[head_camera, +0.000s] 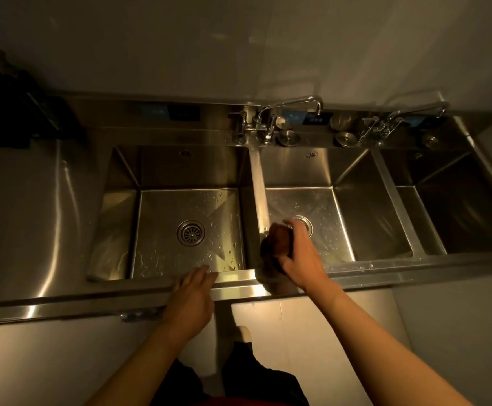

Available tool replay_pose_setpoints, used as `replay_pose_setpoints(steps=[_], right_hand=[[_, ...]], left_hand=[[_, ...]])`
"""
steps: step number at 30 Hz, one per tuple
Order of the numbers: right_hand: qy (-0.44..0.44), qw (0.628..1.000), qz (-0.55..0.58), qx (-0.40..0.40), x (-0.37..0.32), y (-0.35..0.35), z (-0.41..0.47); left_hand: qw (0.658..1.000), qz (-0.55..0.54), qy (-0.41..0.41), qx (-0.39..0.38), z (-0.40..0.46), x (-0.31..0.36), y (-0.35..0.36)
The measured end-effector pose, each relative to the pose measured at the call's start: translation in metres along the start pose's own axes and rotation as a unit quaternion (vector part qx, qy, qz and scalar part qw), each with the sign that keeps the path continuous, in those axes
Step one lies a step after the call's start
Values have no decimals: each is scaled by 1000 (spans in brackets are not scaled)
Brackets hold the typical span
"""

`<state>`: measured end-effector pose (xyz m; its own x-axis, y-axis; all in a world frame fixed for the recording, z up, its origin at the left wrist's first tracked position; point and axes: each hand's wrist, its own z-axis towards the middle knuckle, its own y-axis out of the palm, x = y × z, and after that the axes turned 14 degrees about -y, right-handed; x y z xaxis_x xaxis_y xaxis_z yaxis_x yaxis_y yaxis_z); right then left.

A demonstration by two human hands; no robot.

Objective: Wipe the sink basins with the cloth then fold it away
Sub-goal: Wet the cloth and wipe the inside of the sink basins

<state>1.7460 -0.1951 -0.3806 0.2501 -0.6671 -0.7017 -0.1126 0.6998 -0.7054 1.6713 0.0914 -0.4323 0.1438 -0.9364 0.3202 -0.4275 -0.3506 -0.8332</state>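
Observation:
A steel sink unit has three basins side by side. My right hand [299,253] grips a bunched dark brown cloth [277,244] against the left inner wall of the middle basin [332,230], near its front corner. My left hand [193,291] rests flat with straight fingers on the front rim of the left basin [151,230]. Water drops speckle both basin floors. The right basin [458,212] lies in shadow.
Two swivel taps [291,105] [414,111] stand on the back ledge among round steel plugs and knobs. A steel draining board [34,215] extends to the left, with a dark object [10,112] at its far end. My legs and a shoe show below the counter.

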Motion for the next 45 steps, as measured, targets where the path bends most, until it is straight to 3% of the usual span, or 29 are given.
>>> replay_pose_setpoints(steps=[4,10,18,25,32,45], right_hand=[[-11,1000,-14,14,-11,-4,36],[60,980,-123,-142,12,48,-5],[-50,965,-230,-119,28,78,-31],[-82,968,-194,-136,57,79,-3],[-89,979,-123,-137,86,69,77],[-75,974,-172,-129,111,64,250]], left_hand=[[999,-12,31,23,7,15,-16],[997,22,75,12,12,39,-19],[965,147,211,-49,21,39,24],[945,171,277,-32,47,32,36],[962,132,238,-18,107,63,13],[973,132,186,-43,147,75,10]])
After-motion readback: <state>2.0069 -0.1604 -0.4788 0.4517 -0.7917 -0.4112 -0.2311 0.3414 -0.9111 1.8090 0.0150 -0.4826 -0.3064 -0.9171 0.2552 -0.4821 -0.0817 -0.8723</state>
